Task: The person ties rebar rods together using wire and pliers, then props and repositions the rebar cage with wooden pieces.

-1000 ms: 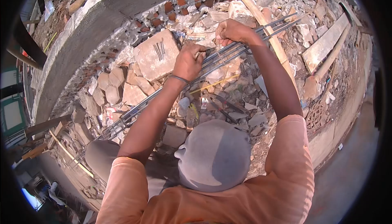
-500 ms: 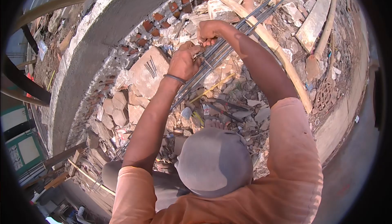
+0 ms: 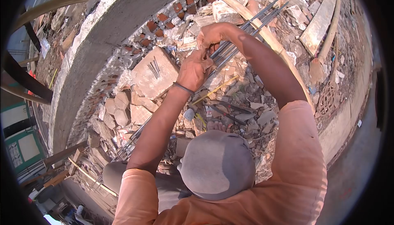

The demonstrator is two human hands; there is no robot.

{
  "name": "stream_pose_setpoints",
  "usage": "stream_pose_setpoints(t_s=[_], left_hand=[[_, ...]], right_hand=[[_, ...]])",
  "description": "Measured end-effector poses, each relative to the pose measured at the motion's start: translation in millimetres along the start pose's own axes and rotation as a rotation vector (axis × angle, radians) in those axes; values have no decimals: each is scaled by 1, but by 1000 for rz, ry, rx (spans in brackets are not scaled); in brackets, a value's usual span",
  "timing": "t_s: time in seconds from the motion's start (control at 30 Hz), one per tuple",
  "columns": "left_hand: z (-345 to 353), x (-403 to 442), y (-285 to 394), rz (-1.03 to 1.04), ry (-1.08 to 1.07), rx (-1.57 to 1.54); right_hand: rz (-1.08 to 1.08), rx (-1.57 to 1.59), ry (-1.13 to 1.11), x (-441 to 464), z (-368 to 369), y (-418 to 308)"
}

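A bundle of long thin steel bars (image 3: 266, 16) runs diagonally under both hands, above the rubble. My left hand (image 3: 194, 70), with a dark band at its wrist, is closed around the bars, its thumb lying over them. Just beyond it, my right hand (image 3: 214, 35) bends inward over the bundle with its fingers curled closed, and the two hands' fingertips meet. What the right fingers pinch is hidden. Several short metal rods (image 3: 154, 68) lie on a flat stone slab (image 3: 158, 83) left of the left hand.
A curved concrete beam (image 3: 88, 52) with broken brick below borders the left. A bamboo pole (image 3: 246, 11) crosses behind the bars. Wooden planks (image 3: 320, 24) lie at upper right. Broken stone and tile (image 3: 262, 120) cover the ground, with a yellow stick (image 3: 215, 89) among them.
My left hand has moved up and right along the bars, closer to my right hand. The right hand has turned slightly, and the view has shifted a little.
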State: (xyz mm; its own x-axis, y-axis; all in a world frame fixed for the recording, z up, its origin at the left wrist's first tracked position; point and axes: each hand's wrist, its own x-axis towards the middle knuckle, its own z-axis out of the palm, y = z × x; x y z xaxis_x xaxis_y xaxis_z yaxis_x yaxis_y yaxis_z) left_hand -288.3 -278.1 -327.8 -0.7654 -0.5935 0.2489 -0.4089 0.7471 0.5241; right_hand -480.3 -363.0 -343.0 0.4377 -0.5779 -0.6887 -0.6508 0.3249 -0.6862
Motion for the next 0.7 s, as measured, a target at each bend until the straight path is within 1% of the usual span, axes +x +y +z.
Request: stream_pose_setpoints(t_s=[0.13, 0.23, 0.33, 0.43, 0.57, 0.7], left_hand=[[7, -10, 12, -5, 67, 18], [13, -15, 13, 0, 129, 18], [15, -13, 20, -48, 210, 16], [9, -12, 22, -65, 128, -29], [-2, -4, 27, 21, -36, 103], [13, -3, 19, 46, -33, 142]], right_hand=[[-109, -67, -14, -7, 2, -4], [-110, 9, 0, -14, 4, -5], [-95, 13, 67, -22, 8, -8], [-119, 66, 41, -14, 9, 0], [-126, 5, 15, -9, 7, 0], [-148, 7, 22, -6, 10, 0]])
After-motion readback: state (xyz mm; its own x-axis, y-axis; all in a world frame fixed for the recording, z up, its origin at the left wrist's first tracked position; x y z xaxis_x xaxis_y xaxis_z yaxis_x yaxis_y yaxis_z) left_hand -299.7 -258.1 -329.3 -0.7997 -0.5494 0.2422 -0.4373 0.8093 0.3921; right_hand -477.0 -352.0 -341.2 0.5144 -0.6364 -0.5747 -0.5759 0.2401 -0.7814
